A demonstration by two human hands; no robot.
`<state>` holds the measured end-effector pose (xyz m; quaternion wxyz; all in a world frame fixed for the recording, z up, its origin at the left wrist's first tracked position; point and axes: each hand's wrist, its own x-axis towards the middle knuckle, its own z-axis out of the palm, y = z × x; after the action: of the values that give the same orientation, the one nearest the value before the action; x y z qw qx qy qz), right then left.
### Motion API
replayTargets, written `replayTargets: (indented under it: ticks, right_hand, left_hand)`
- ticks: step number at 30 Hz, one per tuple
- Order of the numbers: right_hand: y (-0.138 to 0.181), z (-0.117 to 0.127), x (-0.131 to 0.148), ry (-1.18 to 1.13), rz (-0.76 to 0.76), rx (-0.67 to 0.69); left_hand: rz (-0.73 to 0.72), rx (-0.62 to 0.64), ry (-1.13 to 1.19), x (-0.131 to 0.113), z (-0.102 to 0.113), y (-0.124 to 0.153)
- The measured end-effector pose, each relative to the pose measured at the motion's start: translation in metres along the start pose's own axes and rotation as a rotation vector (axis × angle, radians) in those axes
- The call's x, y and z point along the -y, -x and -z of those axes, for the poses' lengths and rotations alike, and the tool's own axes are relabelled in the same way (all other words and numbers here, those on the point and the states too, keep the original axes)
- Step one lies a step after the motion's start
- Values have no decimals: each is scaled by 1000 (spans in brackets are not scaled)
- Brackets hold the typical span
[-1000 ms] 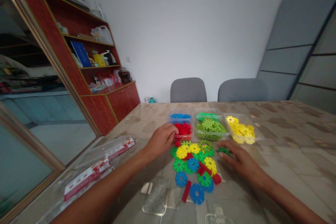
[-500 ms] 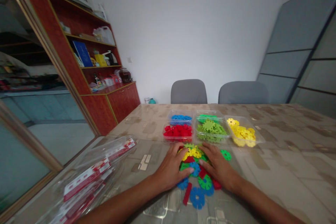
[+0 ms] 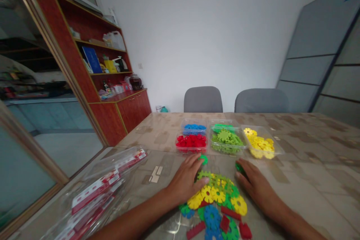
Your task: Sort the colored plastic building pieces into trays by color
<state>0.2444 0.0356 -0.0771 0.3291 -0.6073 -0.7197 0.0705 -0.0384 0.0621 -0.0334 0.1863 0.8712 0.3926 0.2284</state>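
Note:
A heap of plastic gear-shaped pieces, yellow, green, blue and red, lies on the table close in front of me. My left hand rests flat and open on the heap's left side, fingertips by a green piece. My right hand lies on the table at the heap's right, fingers spread, its tips touching another green piece. Behind the heap stand clear trays: red pieces, blue pieces, green pieces, yellow pieces.
Clear plastic packets with red and white labels lie at the table's left. Two grey chairs stand at the far side. A red-brown shelf cabinet fills the left wall. A grey panel leans at the right.
Both hands came together on the heap, then drew it toward me and parted to its sides. One second ago the left hand was at the red tray.

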Motion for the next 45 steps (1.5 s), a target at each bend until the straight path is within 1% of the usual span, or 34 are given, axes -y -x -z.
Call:
replayTargets:
  ticks: [3,6,10,12,14,17,19,22,24,26,28,31,33,36,39,43,45]
  right_hand:
    - [5,-3,7,-46,56,107]
    - [14,-2,27,-133,90,210]
    - [22,7,56,-273,121,300]
    - [22,15,64,-350,139,347]
    - [20,23,64,-396,104,357]
    - [14,30,54,-379,13,291]
    - [12,31,49,-346,37,288]
    - [12,31,49,-348,127,388]
    - [11,34,53,-367,122,437]
    - [9,42,55,-366,94,445]
    - [6,52,54,-347,86,461]
    - [7,69,52,-292,84,581]
    - [14,80,53,-231,68,670]
    - [29,89,63,-161,42,748]
    - [40,84,81,-54,52,782]
    - [41,61,98,220,67,814]
    - [38,53,101,284,94,813]
  left_hand:
    - [-35,-10,56,6,-7,-10]
    - [-68,-19,104,3,-9,-9]
    - [-150,18,194,-14,-6,4]
    - [-149,48,278,-24,-3,12]
    - [-90,36,337,-29,1,19]
    - [30,-42,331,-27,6,28]
    - [66,-64,313,-22,6,35]
    - [34,-60,294,-18,2,44]
    - [3,-68,297,-18,0,48]
    - [-4,-93,314,-21,0,48]
    - [6,-124,328,-23,2,47]
    - [13,-168,320,-22,7,45]
    - [19,-199,313,-19,9,44]
    - [16,-220,311,-17,9,45]
    - [-23,-222,300,-18,8,46]
    - [-94,-215,287,-22,8,47]
    - [-126,-203,285,-23,10,47]
